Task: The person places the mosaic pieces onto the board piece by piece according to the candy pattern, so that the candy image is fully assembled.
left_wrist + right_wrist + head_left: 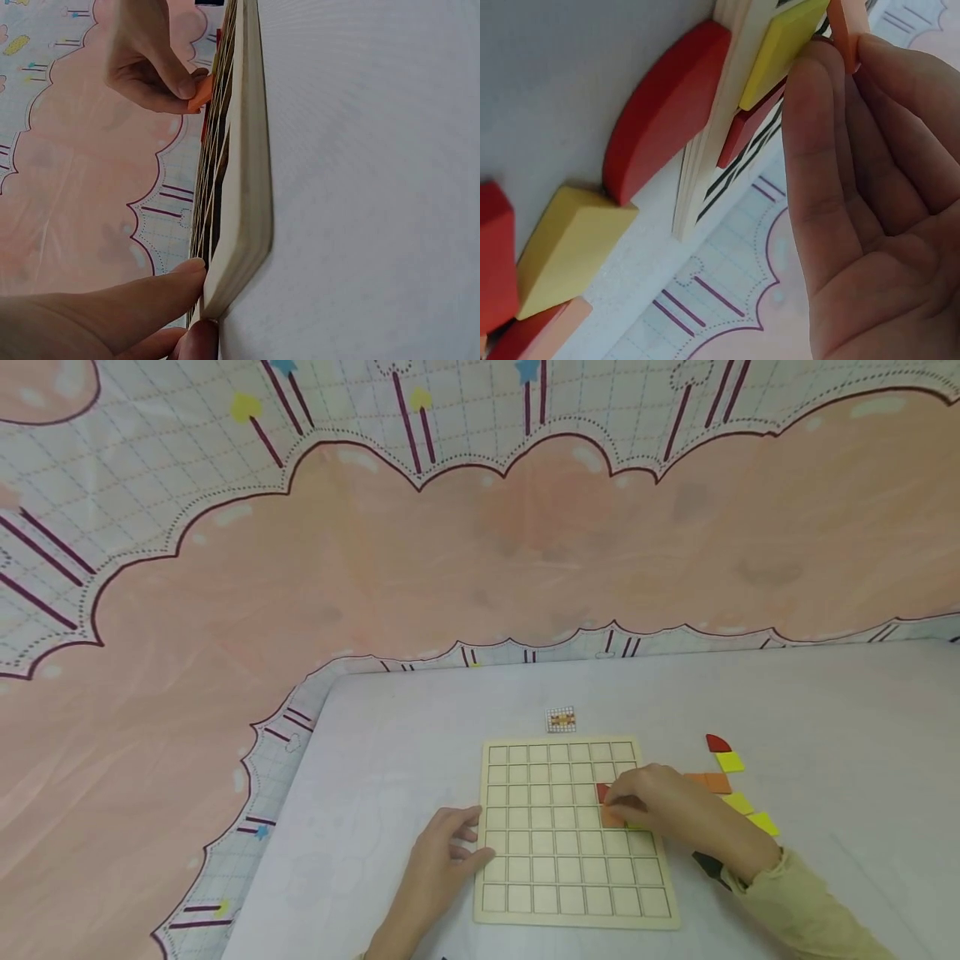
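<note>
My right hand [660,797] pinches an orange tile [849,30] between thumb and fingertips, over the right part of a pale wooden grid board [551,843]. Close to these fingers, a yellow tile [784,52] and a dark red tile [750,127] lie on the board. Part of the red one shows past the fingertips in the head view; the hand covers the cells around it. At the board's left edge is my left hand [442,860], its thumb [176,285] resting on the rim and its other fingers against the side.
Right of the board lie loose pieces: a red rounded piece [717,743], yellow tiles [730,762], orange tiles [717,783] and a dark object [708,864] partly under the right forearm. A small pattern card [561,720] sits behind the board on the white table [405,743].
</note>
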{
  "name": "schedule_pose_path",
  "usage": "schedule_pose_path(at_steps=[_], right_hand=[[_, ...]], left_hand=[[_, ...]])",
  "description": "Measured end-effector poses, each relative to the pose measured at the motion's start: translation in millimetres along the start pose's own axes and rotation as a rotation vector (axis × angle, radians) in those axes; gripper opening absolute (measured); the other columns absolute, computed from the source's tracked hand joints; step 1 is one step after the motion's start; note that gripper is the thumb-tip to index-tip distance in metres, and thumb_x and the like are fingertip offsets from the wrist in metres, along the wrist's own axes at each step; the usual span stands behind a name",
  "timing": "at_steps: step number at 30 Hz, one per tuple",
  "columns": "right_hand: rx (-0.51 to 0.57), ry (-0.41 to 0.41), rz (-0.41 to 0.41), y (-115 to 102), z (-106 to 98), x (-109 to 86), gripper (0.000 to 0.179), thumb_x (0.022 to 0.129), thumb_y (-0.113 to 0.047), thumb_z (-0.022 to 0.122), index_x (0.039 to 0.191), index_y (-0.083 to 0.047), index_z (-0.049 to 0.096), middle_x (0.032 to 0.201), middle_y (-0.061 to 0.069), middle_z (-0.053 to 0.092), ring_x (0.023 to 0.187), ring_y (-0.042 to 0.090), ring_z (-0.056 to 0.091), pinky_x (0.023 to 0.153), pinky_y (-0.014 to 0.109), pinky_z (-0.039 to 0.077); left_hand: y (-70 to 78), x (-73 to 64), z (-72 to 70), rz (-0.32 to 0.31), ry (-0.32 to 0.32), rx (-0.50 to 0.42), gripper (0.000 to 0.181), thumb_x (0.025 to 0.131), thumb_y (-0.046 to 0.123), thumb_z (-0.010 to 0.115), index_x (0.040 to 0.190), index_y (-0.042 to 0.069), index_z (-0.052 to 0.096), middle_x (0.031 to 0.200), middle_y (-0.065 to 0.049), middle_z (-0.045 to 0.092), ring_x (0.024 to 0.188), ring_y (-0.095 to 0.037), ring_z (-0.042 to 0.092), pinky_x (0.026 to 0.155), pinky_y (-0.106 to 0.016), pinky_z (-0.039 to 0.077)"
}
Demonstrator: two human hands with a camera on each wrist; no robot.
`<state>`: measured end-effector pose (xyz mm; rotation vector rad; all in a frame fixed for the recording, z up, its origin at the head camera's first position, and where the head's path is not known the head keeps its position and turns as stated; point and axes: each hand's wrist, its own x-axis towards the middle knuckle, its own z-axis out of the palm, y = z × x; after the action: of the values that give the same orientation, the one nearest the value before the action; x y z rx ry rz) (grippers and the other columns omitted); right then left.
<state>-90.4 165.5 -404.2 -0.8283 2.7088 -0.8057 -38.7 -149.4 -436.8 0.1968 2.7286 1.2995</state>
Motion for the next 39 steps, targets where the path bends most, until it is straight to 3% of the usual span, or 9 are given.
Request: schedule_pose_path(at_steps=[7,14,22,39], right_hand=[[-0.021,0.013,-0.002,-1.4,2.1,-1.2,0.007,0.086,-0.014,0.077,0.091,-0.018,0.076,0.089,-0.013,0.069,0.084,0.007,0.063,0.073,0.025,0.059],[-0.018,0.023,0.001,0.8,2.8,-0.7,0.008,0.085,-0.013,0.078,0.09,-0.018,0.076,0.083,-0.015,0.06,0.074,0.001,0.052,0.065,0.019,0.053],[-0.013,0.039,-0.029,2.4,4.6,0.2,0.008,0.085,-0.012,0.077,0.088,-0.019,0.075,0.082,-0.016,0.059,0.073,0.0,0.05,0.062,0.018,0.05],[-0.021,0.055,-0.07,5.1,0.1,-9.7,0.005,0.088,-0.023,0.076,0.093,-0.024,0.074,0.088,-0.018,0.06,0.079,0.001,0.054,0.068,0.021,0.053]], left_hand=[[-0.7,0.4,0.4,0.001,-0.001,0.005,0.053,0.081,0.011,0.081,0.129,0.003,0.06,0.114,-0.003,0.06,0.098,-0.016,0.061,0.075,-0.015,0.057],[0.0,1.1,0.1,0.005,-0.003,0.01,0.053,0.082,0.012,0.081,0.129,0.003,0.06,0.115,-0.004,0.06,0.099,-0.017,0.061,0.075,-0.015,0.057],[-1.6,1.7,0.5,0.004,0.008,0.006,0.052,0.081,0.01,0.081,0.128,0.003,0.061,0.113,-0.003,0.061,0.097,-0.016,0.061,0.075,-0.016,0.058],[-1.8,0.5,0.2,-0.003,0.003,-0.005,0.053,0.081,0.011,0.081,0.128,0.003,0.06,0.112,-0.003,0.06,0.098,-0.017,0.061,0.075,-0.015,0.057]])
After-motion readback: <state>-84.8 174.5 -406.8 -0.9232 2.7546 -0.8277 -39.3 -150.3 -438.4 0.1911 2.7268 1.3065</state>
